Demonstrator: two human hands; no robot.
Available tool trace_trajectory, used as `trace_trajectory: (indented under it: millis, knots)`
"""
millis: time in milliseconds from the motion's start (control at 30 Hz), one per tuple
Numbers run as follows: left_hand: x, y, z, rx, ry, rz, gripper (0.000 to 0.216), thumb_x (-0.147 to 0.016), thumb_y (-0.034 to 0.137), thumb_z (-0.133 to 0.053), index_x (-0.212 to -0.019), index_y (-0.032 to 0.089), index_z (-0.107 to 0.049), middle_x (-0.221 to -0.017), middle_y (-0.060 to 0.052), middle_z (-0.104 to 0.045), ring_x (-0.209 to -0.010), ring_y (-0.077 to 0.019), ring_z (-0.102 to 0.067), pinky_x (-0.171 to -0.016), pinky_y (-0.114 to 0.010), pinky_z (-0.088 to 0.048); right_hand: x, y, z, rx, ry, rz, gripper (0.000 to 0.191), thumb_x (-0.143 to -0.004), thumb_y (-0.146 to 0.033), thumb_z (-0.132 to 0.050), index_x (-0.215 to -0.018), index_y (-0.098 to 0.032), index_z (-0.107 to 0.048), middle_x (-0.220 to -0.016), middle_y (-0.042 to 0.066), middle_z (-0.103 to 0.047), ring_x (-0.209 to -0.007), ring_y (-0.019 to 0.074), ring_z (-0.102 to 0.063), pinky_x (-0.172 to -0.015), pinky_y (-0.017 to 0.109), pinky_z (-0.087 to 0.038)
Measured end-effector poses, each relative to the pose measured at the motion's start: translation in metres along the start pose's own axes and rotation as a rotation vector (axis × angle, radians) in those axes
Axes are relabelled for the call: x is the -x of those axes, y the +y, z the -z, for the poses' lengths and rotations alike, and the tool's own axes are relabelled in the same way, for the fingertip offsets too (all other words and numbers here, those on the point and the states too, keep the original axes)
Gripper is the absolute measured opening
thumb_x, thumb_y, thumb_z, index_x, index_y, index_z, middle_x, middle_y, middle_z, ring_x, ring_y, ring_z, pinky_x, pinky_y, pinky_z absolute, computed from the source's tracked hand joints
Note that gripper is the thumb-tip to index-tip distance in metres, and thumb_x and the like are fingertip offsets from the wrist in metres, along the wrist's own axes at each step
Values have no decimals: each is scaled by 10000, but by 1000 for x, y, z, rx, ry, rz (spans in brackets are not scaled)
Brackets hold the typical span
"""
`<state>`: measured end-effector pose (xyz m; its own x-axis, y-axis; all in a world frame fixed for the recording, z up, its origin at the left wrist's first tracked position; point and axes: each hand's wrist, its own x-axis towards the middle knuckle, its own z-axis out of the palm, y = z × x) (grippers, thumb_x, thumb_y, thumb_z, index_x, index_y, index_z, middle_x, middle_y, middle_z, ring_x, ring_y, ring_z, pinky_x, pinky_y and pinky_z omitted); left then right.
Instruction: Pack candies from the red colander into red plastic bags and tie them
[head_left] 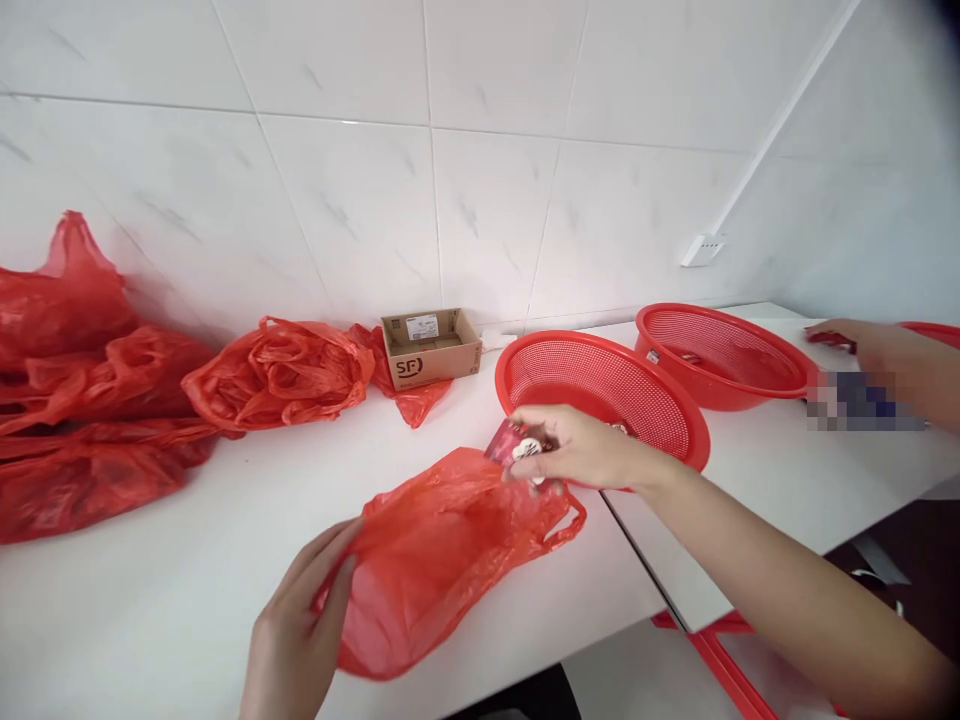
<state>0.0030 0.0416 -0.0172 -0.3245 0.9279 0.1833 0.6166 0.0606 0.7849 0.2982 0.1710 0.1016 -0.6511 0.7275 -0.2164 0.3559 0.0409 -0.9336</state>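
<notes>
A red plastic bag [427,560] lies spread on the white table. My left hand [300,610] is closed on its left edge, the thumb and fingers pinching the film. Over the bag's right end, by its handle loops, my right hand [559,450] is closed around a small shiny pink packet [504,440] and a white round piece [527,449] with dark markings. Their exact kind is too small to make out. Just behind that hand stands a red perforated plastic basket [585,370], with a few small items inside, partly hidden by my hand.
Crumpled red bags [285,375] and a pile of bags [97,400] lie at the left. A small open cardboard box [431,350] stands near the tiled wall. Farther right is another red basket [724,355], beside a co-worker's hand [847,335]. A seam [637,555] divides the tables.
</notes>
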Motion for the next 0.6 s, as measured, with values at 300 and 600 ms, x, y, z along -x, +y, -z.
trace_trajectory:
  millis: [300, 600]
  knots:
    - [-18, -1, -12, 33, -70, 46, 416, -894, 454, -484, -1292, 362, -564, -1413, -1, -518, -1286, -240, -489, -1042, -414, -435, -15, 20, -42, 396, 136, -27, 381, -884, -212, -520, -1257, -241, -591, -912, 43, -720, -671, 131, -656, -568, 225, -464]
    - [6, 14, -4, 162, 12, 72, 507, -828, 504, -578, -1311, 368, -511, -1445, -12, -454, -1327, -298, -422, -1095, -511, -369, -37, 42, 51, 783, 355, -188, 331, -880, -240, -548, -1209, -241, -583, -1086, 98, -679, -891, 213, -650, -732, 307, -484]
